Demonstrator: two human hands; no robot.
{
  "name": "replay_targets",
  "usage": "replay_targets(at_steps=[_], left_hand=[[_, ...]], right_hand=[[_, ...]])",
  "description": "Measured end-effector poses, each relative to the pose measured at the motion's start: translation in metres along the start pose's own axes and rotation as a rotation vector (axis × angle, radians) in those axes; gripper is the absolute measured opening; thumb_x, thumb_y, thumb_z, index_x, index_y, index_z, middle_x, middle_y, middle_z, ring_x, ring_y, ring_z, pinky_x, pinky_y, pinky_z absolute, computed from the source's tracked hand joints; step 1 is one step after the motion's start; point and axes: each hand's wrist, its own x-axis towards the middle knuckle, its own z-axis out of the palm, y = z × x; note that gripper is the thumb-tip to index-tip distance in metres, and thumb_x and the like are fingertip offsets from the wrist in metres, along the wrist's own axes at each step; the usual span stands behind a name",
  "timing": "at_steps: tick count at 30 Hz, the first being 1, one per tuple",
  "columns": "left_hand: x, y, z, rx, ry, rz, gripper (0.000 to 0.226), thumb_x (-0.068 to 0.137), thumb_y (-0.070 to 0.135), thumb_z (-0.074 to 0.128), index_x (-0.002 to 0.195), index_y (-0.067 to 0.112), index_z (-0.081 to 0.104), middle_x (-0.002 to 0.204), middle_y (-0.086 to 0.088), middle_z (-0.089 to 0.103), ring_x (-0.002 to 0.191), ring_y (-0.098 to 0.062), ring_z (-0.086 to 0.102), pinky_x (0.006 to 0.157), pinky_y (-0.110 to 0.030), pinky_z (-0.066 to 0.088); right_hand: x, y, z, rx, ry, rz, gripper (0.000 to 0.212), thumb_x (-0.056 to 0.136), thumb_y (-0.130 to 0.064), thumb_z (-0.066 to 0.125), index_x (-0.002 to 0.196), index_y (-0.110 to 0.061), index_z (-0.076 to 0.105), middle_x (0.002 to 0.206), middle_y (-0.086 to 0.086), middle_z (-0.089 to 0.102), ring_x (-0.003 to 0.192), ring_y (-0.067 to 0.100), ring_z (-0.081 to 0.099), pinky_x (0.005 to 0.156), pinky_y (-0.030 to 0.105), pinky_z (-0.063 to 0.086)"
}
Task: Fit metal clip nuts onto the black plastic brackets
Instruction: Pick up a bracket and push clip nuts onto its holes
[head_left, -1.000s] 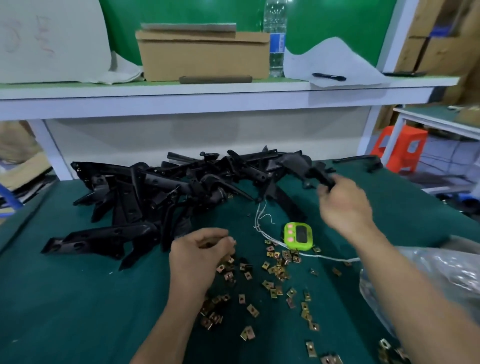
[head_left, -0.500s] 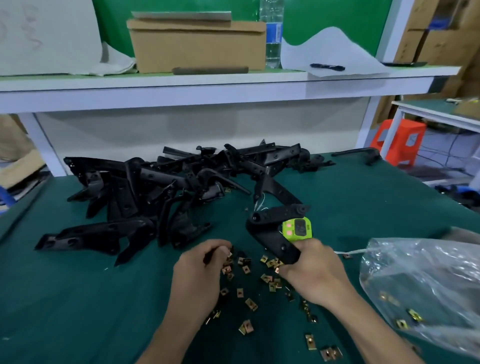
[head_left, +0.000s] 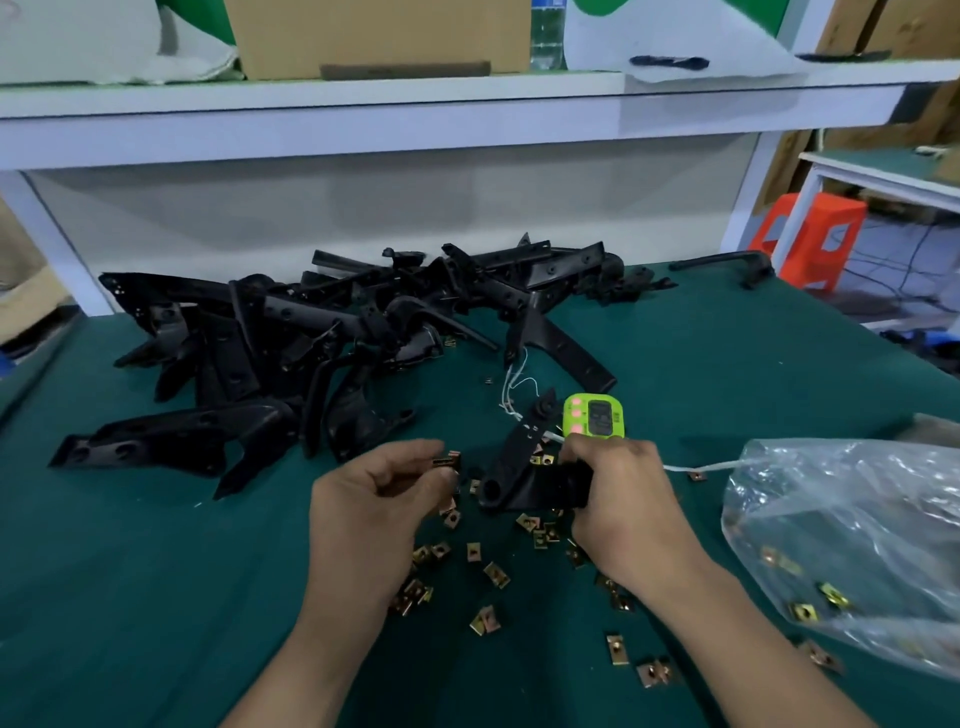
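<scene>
Left hand (head_left: 374, 499) has one clip nut (head_left: 448, 461) pinched between thumb and fingertips, held up just left of the bracket (head_left: 522, 447). They look close but not touching, as far as I can tell. Right hand (head_left: 623, 499) is wrapped around the near end of that black bracket, and the far end angles away toward the green timer (head_left: 592, 415).

Under and between both hands there's a scatter of loose clip nuts (head_left: 496, 574) on the green table (head_left: 156, 597). Further back on the left sits the big pile of brackets (head_left: 291, 332), all tangled together. One more black part (head_left: 727, 262) lies off on its own, far right.

Containers: a clear plastic bag (head_left: 857, 545) lies near right, with a few of the same gold nuts (head_left: 802, 610) showing through it. A white cord (head_left: 701, 466) runs from the bag's mouth toward the right hand. There's also a cardboard box (head_left: 379, 36) up on the shelf (head_left: 467, 104).

Hard to see:
- The box is cut off at the top, so no idea what's in it.
- The bag runs out of frame on the right.
- The right hand's fingers cover part of the bracket.
- The timer's screen is too blurry to read.
- I can't count the brackets in the pile.
</scene>
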Motion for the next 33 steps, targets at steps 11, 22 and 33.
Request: replay_targets(at_steps=[11,22,33], left_hand=[[-0.008,0.011,0.01,0.023,-0.161,-0.018,0.035,0.094,0.0,0.066,0.091,0.031,0.083,0.096,0.003,0.079,0.093,-0.009,0.073,0.076,-0.011,0.052],[-0.018,0.019,0.012,-0.171,-0.182,-0.191,0.023,0.091,0.002,0.067,0.088,0.019,0.082,0.086,-0.014,0.078,0.071,-0.017,0.075,0.06,-0.02,0.057],[-0.017,0.034,0.034,-0.123,-0.237,-0.307,0.017,0.093,0.002,0.066,0.089,0.009,0.082,0.089,-0.015,0.079,0.075,-0.021,0.075,0.06,-0.022,0.057]], right_hand=[[-0.014,-0.035,0.004,0.191,-0.078,-0.192,0.034,0.069,-0.014,0.064,0.092,-0.038,0.057,0.088,-0.014,0.062,0.089,0.015,0.055,0.077,0.02,0.043],[-0.001,-0.014,-0.003,-0.069,-0.032,-0.271,0.055,0.058,0.008,0.049,0.081,-0.038,0.067,0.078,-0.016,0.06,0.084,0.009,0.048,0.091,0.025,0.027],[0.012,-0.009,-0.012,-0.217,-0.157,-0.302,0.03,0.079,-0.014,0.056,0.095,-0.036,0.068,0.092,-0.017,0.06,0.107,0.007,0.047,0.103,0.027,0.018]])
